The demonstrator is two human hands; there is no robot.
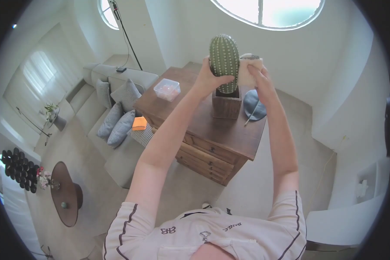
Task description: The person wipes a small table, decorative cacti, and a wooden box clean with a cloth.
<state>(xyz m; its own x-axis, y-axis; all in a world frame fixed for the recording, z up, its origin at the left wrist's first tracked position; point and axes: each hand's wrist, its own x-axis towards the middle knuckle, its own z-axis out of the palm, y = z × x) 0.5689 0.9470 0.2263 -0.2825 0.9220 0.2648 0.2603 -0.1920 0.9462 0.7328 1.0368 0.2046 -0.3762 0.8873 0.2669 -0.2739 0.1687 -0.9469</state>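
Note:
A tall green cactus (pixel 224 60) with rows of pale dots stands upright in a square wooden pot (pixel 226 107) on the dresser. My left hand (pixel 210 81) is wrapped round the cactus's left side, with the thumb across its lower front. In my right hand (pixel 261 77), a cream cloth (pixel 246 74) is pinched and held up against the cactus's right side. A white thing with a dark patterned edge shows just above the cloth, mostly hidden. Below my right hand lies a blue-grey round object (pixel 255 105) with a thin pale stick across it.
The wooden dresser (pixel 190 115) has drawers facing me. A clear plastic box (pixel 167 89) with pinkish contents sits at its left. Beyond is a grey sofa (pixel 93 125) with several cushions and an orange cloth (pixel 139 123). A low oval table (pixel 65 195) stands at far left.

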